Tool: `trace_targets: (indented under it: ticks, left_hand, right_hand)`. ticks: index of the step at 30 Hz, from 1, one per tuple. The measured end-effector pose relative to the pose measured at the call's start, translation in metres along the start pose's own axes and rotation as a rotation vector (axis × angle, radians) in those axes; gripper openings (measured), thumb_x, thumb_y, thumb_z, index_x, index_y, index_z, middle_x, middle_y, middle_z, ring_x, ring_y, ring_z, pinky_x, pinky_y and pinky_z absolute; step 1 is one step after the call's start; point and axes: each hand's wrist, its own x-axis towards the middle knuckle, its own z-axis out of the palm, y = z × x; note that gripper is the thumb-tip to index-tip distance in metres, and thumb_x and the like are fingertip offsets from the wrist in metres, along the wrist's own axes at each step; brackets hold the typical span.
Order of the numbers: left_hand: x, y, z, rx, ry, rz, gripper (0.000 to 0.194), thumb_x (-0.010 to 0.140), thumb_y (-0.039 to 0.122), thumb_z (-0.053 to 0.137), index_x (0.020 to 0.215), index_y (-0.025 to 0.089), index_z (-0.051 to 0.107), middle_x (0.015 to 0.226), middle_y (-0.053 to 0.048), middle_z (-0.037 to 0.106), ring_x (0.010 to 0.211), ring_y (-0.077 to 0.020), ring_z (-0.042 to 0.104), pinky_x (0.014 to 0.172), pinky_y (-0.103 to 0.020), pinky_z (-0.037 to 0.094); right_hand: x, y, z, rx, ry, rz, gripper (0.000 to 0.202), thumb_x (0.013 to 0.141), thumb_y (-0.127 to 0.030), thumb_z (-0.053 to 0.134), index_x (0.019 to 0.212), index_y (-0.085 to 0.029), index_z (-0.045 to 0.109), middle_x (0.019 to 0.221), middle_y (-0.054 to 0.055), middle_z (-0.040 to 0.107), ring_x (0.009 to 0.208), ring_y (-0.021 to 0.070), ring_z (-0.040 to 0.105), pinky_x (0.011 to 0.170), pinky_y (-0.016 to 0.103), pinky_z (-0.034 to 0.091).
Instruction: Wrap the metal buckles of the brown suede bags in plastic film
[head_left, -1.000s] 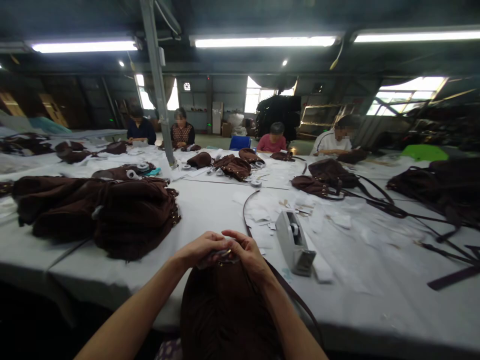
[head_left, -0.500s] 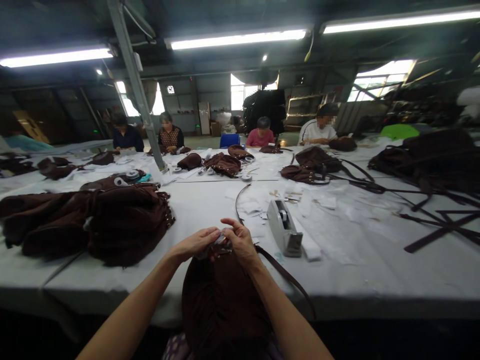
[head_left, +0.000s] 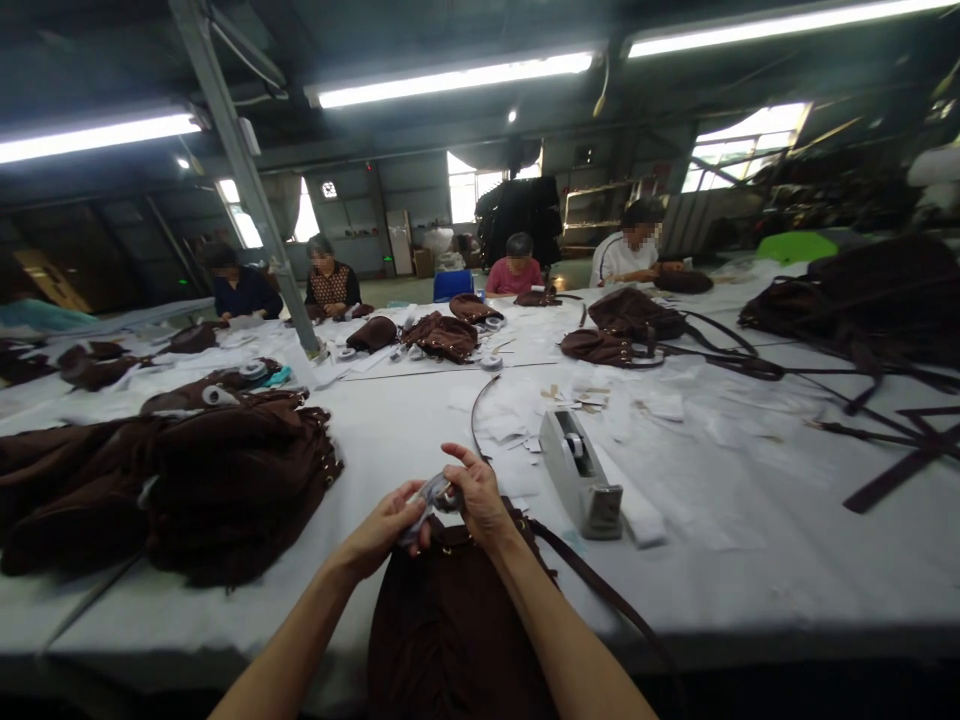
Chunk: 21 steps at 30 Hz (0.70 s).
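Note:
A dark brown drawstring-style bag [head_left: 454, 630] with small gold-coloured eyelets along its top edge lies at the table's near edge, toward my body. Just above that edge, my left hand [head_left: 384, 530] is closed on a crumpled, greyish-white thin wrapping [head_left: 431, 490]. My right hand [head_left: 480, 500] pinches the other side of it, index finger raised; a shiny bit shows at its fingertips, too small to name. From the bag's right side a brown strap [head_left: 592, 580] curves down over the table edge. A grey tape dispenser [head_left: 577, 475] stands to the right of my right hand.
Brown bags [head_left: 240, 480] are piled at the left. White paper scraps [head_left: 510, 425] lie behind the dispenser. More brown bags [head_left: 442, 335] and loose straps [head_left: 892, 440] cover the far and right side. Several people sit across the white table [head_left: 750, 590]; a metal post [head_left: 247, 190] rises at left.
My hands have moved slightly apart, and more of the greyish wrapping shows between them. The bag's eyelet edge is more visible. The camera view has shifted a little.

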Motion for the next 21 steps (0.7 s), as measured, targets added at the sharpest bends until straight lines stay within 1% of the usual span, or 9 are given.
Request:
trace_targets:
  ticks: [2, 6, 9, 11, 13, 15, 18, 21]
  left_hand:
    - [0.003, -0.006, -0.001, -0.069, -0.015, -0.014, 0.055, 0.081, 0.058, 0.055, 0.117, 0.016, 0.044, 0.057, 0.002, 0.061, 0.04, -0.008, 0.048, 0.043, -0.018, 0.03]
    - [0.008, -0.018, -0.002, -0.219, -0.023, -0.024, 0.061, 0.082, 0.063, 0.05, 0.122, 0.019, 0.04, 0.055, 0.003, 0.062, 0.044, -0.0088, 0.052, 0.048, -0.019, 0.035]
    - [0.012, -0.023, -0.003, -0.327, -0.064, -0.074, 0.057, 0.079, 0.063, 0.054, 0.114, 0.018, 0.046, 0.062, -0.003, 0.068, 0.048, -0.0115, 0.059, 0.047, -0.019, 0.035]
    - [0.014, -0.022, -0.002, -0.323, -0.099, -0.114, 0.056, 0.077, 0.064, 0.056, 0.104, 0.016, 0.05, 0.068, -0.009, 0.071, 0.05, -0.0143, 0.062, 0.044, -0.019, 0.034]
    - [0.018, -0.02, 0.001, -0.296, -0.107, -0.116, 0.056, 0.076, 0.065, 0.057, 0.099, 0.015, 0.051, 0.069, -0.011, 0.072, 0.048, -0.0152, 0.063, 0.042, -0.019, 0.034]
    - [0.021, -0.017, 0.004, -0.274, -0.068, -0.082, 0.053, 0.076, 0.064, 0.058, 0.095, 0.015, 0.051, 0.066, -0.009, 0.071, 0.044, -0.0135, 0.06, 0.042, -0.019, 0.034]
    - [0.024, -0.011, 0.006, -0.254, 0.023, -0.035, 0.047, 0.079, 0.06, 0.056, 0.087, 0.015, 0.051, 0.06, -0.006, 0.069, 0.042, -0.0097, 0.056, 0.043, -0.017, 0.034]
    - [0.024, -0.006, 0.003, -0.22, 0.057, -0.028, 0.043, 0.082, 0.056, 0.056, 0.083, 0.013, 0.052, 0.056, -0.005, 0.068, 0.041, -0.0078, 0.053, 0.042, -0.015, 0.032]
  right_hand:
    - [0.005, 0.003, 0.004, 0.035, -0.005, 0.012, 0.045, 0.068, -0.029, 0.065, 0.109, -0.013, 0.057, 0.044, -0.01, 0.05, 0.038, 0.0056, 0.038, 0.041, 0.017, 0.031]
    - [0.012, 0.004, 0.012, 0.074, -0.035, 0.034, 0.048, 0.068, -0.029, 0.065, 0.112, -0.015, 0.055, 0.046, -0.011, 0.048, 0.038, 0.0053, 0.036, 0.04, 0.016, 0.03]
    - [0.016, 0.003, 0.014, 0.082, -0.06, 0.05, 0.048, 0.069, -0.029, 0.064, 0.113, -0.015, 0.054, 0.045, -0.012, 0.044, 0.037, 0.0046, 0.031, 0.038, 0.016, 0.026]
    - [0.019, 0.004, 0.013, 0.084, -0.064, 0.057, 0.048, 0.069, -0.029, 0.064, 0.114, -0.015, 0.054, 0.045, -0.013, 0.041, 0.036, 0.0039, 0.027, 0.037, 0.016, 0.023]
    - [0.02, 0.005, 0.011, 0.08, -0.06, 0.062, 0.048, 0.07, -0.03, 0.063, 0.115, -0.016, 0.053, 0.046, -0.014, 0.039, 0.036, 0.0037, 0.024, 0.037, 0.016, 0.021]
    - [0.021, 0.008, 0.007, 0.066, -0.053, 0.071, 0.048, 0.073, -0.032, 0.06, 0.117, -0.017, 0.05, 0.047, -0.013, 0.041, 0.035, 0.0045, 0.027, 0.036, 0.017, 0.022]
    - [0.022, 0.014, 0.0, 0.026, -0.042, 0.087, 0.047, 0.076, -0.037, 0.057, 0.119, -0.018, 0.047, 0.049, -0.011, 0.047, 0.038, 0.0071, 0.037, 0.04, 0.018, 0.03]
    - [0.025, 0.015, -0.01, -0.047, -0.047, 0.103, 0.042, 0.076, -0.041, 0.061, 0.11, -0.018, 0.052, 0.056, -0.008, 0.052, 0.047, 0.0083, 0.045, 0.048, 0.02, 0.035]
